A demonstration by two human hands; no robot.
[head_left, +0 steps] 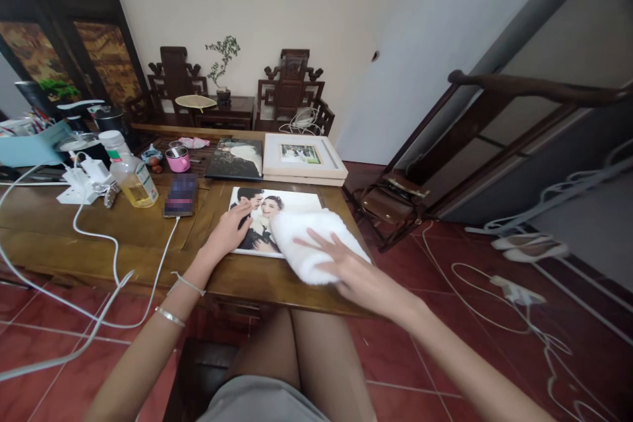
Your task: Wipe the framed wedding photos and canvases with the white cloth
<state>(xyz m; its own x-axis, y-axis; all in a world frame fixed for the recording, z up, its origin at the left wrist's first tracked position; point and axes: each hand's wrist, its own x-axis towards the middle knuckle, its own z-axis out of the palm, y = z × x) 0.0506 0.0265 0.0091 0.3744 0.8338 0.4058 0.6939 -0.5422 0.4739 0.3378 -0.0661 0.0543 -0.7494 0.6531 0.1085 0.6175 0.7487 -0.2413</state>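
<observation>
"Wedding portrait panel [260,227]: whereabouts?"
"On wooden table [141,231]. My left hand [231,227]: flat on it. My right hand [341,260]: fingers spread over white plush cloth [319,219]."
"Progress?"
"Seemingly mid-wipe; cleaned share indeterminate."

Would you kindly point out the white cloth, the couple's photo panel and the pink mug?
White cloth [297,225], head view: its fluffy top.
Couple's photo panel [260,227], head view: its printed face.
Pink mug [176,163], head view: its outer side.
</observation>
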